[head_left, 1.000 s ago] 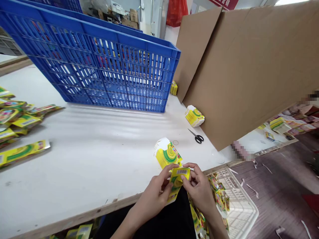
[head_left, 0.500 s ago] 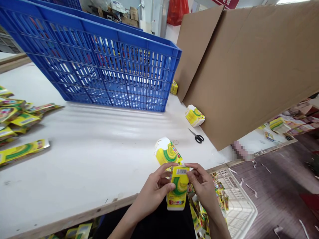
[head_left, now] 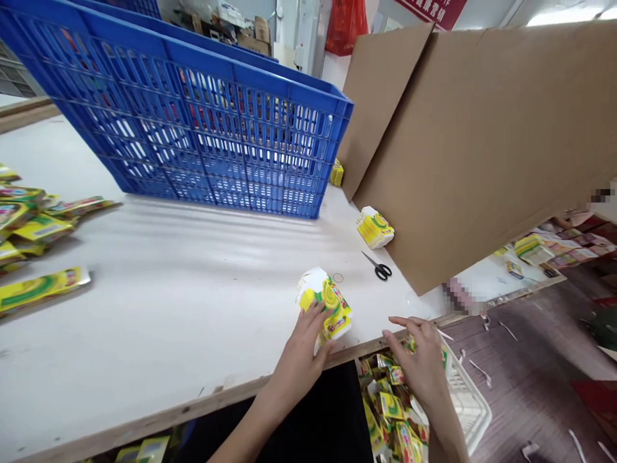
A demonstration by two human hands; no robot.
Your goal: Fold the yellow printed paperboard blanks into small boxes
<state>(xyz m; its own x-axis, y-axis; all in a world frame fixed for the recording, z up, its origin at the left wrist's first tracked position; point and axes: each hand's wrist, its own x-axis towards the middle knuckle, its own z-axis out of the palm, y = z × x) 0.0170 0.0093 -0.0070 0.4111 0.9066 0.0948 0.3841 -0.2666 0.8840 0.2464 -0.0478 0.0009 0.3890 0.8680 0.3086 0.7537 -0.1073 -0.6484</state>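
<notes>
The stack [head_left: 331,297] of yellow boxes is lying on the worktop [head_left: 193,308], near the front edge. The left hand [head_left: 306,344] is hanging over its near side, the fingers bending loosely and not closing; whether their tips are touching the top box, I cannot tell. The right hand [head_left: 423,352] is hovering by the edge, above the basket [head_left: 470,400], with thumb and fingers standing apart and holding nothing.

In my judgement, if the left fingers are pushing sideways, the boxes may be fanning out or sliding over the edge, because they are lying so near to it. A box falling there could be mixing with the packs [head_left: 393,408] in the basket. The scissors [head_left: 378,266] are lying beyond, so a wide sweep could be meeting their point.
</notes>
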